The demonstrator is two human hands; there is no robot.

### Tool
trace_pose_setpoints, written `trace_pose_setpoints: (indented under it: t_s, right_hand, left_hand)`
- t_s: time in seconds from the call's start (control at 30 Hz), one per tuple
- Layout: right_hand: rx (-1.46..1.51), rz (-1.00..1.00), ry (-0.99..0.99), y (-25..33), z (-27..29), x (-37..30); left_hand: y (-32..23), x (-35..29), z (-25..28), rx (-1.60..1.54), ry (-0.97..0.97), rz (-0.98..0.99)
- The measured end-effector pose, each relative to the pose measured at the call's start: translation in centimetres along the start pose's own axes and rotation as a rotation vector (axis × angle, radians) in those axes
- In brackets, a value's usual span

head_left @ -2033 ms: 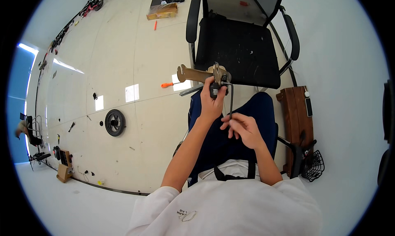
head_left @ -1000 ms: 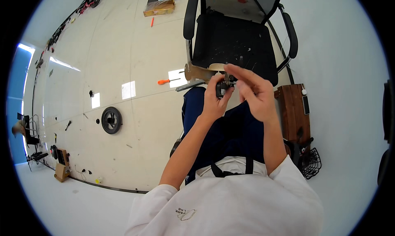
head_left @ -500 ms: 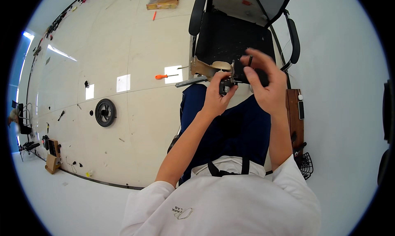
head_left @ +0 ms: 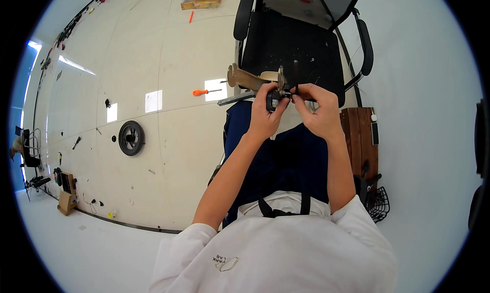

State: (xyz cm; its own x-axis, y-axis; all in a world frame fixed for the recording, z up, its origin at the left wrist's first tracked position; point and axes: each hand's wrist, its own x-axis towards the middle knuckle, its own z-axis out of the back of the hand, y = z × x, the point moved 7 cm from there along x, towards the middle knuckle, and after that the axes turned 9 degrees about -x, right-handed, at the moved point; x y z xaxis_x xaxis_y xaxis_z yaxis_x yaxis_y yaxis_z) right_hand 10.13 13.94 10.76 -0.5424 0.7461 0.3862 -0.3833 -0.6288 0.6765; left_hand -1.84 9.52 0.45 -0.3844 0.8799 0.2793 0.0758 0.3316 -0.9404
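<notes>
My left hand [head_left: 263, 117] is closed around a small black block-shaped part [head_left: 273, 102] fixed to a tan, worn metal bracket [head_left: 247, 79]. The bracket's curved arm reaches left, over the front of a black chair seat. My right hand [head_left: 320, 112] is close beside it, thumb and fingers pinched on a thin black rod [head_left: 296, 71] at the right side of the part. The rod's upper end stands up blurred above the fingers, and its lower end is partly hidden by them.
A black office chair [head_left: 291, 45] faces me. On the floor to the left lie an orange-handled screwdriver [head_left: 204, 92], a black wheel [head_left: 131, 138] and scattered small parts. A cardboard box [head_left: 201, 0] is farther off. At right stands a wooden box [head_left: 360, 135] with a phone [head_left: 375, 133] on it.
My right hand has moved left and down to the black part, its fingers closing in on the rod there. The bracket and my left hand have shifted slightly left and up.
</notes>
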Motion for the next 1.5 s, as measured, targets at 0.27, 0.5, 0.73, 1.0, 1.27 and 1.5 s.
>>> trace_pose_setpoints:
  t_s: [0.27, 0.5, 0.73, 1.0, 1.27, 1.5]
  right_hand:
    - [0.392, -0.352, 0.046, -3.1, -1.3, -0.4]
    - [0.095, -0.095, -0.007, -1.1, -0.4, -0.2]
    - [0.07, 0.058, 0.052, 2.0, 2.2, 2.5]
    - [0.27, -0.037, 0.141, 2.4, 1.1, 4.4]
    - [1.045, -0.33, 0.264, -0.8, -1.7, 4.7]
    - [1.128, -0.512, 0.196, -3.3, -1.8, 6.4]
  left_hand:
    - [-0.3, 0.1, -0.3, 0.036, 0.037, -0.068]
    - [-0.2, -0.1, -0.4, -0.055, 0.022, 0.02]
    - [0.0, -0.1, -0.5, 0.016, 0.035, -0.043]
    - [-0.4, -0.2, -1.4, -0.001, 0.098, -0.048]
    - [-0.4, -1.0, -1.3, 0.03, 0.045, 0.012]
    - [-0.5, 0.4, -1.7, 0.06, -0.025, 0.056]
